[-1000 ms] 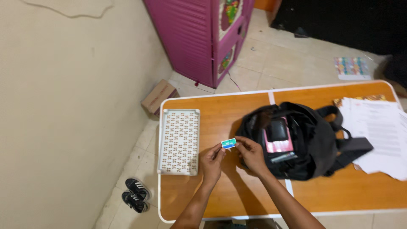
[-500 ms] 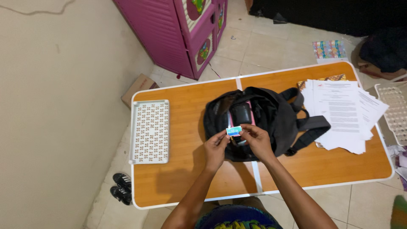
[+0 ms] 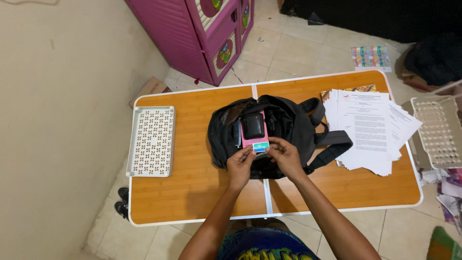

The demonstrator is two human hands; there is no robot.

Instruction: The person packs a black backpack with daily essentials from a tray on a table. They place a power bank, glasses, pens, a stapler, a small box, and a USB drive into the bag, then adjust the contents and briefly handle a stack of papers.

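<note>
A black backpack (image 3: 288, 126) lies open on the orange folding table (image 3: 192, 183). Inside its mouth sit a pink book-like item (image 3: 251, 139) and a small black pouch (image 3: 253, 125) on top of it. Both hands pinch a small blue and green card (image 3: 261, 147) between their fingertips, right over the bag's opening. My left hand (image 3: 239, 166) grips the card's left end and my right hand (image 3: 285, 156) its right end.
A white patterned tray (image 3: 151, 140) lies at the table's left end. A stack of printed papers (image 3: 370, 130) covers the right end. An egg carton (image 3: 435, 131) sits off the right edge. A purple cabinet (image 3: 202, 33) stands behind, shoes (image 3: 120, 202) on the floor.
Both hands have carried the small card from the table's front left to the backpack's opening. The camera view has shifted so the bag is centred.
</note>
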